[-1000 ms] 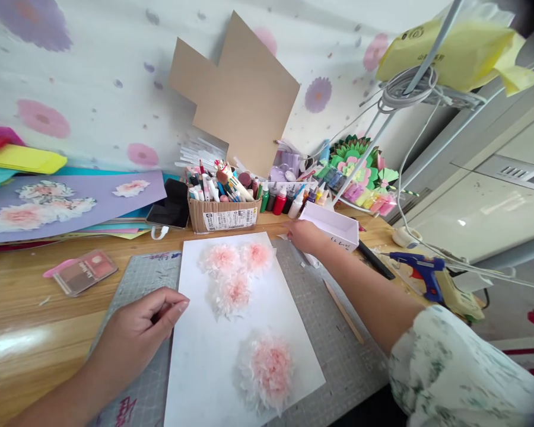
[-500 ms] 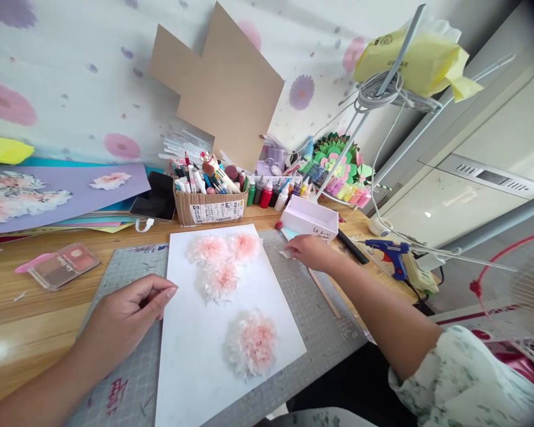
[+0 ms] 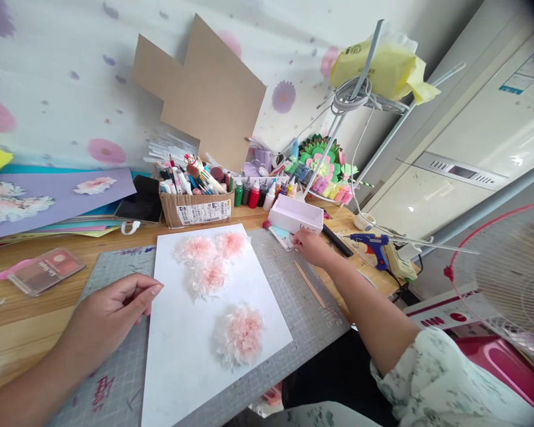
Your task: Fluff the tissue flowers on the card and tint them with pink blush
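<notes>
Lower centre: white sheet, four ruffled flowers, white-edged, pink-hearted. Left grip curled closed; right grip, cannot tell.

Left hand loosely curled, fingertips together; right arm stretched way out, right hand curled too, grip honestly hard to tell.

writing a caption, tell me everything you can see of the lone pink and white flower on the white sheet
The round, ruffled pink and white flower looks layered from many thin, crinkled pieces, perhaps paper or fabric. Pink fills much of it, with white frilled edges. It lies face up on the rectangular white sheet, toward the near right side, apart from three clustered pink and white flowers. Neither the left hand nor the right hand touches it.
</notes>
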The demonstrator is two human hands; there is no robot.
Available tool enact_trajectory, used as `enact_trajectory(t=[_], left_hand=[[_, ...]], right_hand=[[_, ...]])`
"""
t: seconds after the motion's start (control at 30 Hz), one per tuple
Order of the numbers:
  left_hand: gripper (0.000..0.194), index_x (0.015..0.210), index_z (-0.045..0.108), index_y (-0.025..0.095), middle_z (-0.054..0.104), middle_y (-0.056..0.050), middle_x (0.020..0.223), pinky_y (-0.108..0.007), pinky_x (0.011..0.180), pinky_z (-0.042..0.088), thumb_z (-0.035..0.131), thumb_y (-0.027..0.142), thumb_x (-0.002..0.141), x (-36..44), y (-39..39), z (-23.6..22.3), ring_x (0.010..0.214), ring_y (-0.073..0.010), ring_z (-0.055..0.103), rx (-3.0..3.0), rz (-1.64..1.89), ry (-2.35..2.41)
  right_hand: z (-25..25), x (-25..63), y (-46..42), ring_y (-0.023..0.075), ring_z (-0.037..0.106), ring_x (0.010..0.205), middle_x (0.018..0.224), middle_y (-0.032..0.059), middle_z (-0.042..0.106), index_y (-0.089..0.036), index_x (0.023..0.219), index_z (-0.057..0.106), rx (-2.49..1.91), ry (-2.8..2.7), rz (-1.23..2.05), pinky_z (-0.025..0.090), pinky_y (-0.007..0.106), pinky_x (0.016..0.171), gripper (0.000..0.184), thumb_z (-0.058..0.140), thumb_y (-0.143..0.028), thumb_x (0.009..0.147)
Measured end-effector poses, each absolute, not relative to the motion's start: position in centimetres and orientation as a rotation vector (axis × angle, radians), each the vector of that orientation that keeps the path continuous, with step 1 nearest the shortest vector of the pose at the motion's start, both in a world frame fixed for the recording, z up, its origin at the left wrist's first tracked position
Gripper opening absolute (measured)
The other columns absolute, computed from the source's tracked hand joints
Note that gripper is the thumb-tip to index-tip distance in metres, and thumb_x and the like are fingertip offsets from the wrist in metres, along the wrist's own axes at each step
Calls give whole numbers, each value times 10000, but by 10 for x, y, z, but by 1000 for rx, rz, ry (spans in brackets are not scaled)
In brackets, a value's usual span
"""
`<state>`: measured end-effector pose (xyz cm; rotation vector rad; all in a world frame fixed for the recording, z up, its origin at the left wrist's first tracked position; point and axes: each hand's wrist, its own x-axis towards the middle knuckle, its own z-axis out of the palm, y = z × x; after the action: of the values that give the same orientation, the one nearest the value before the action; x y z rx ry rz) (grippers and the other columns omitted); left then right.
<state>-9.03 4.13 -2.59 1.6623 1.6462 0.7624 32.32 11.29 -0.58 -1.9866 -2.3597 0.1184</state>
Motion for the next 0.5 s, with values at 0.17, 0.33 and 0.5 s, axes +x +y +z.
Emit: enact_trajectory(t=[0.17,0.33,0.5], left_hand=[[355,780,597,245,537,53,550,-244,591,349,536,592,739,-89,40,-25,564,-165,496,1667,796,1620],[334,784,592,233,528,57,552,-234,576,357,543,563,768,-88,40,-26,557,-152,493,1692,822,1571],[299,781,594,235,537,56,557,-240,589,368,559,532,776,-90,41,-28,563,-153,504,1681,851,1553]], right_hand=[[-14,316,118,174,621,924,1073,64,628,-148,1129,581,-1954,-2406,277,525,388,816,295,556,-339,905],[-15,310,118,172,618,928,1087,67,622,-149,1100,592,-1979,-2357,305,527,383,810,282,549,-352,909],[14,329,94,149,580,801,836,34,640,-153,838,609,-1993,-2221,250,450,286,740,144,480,-196,888]])
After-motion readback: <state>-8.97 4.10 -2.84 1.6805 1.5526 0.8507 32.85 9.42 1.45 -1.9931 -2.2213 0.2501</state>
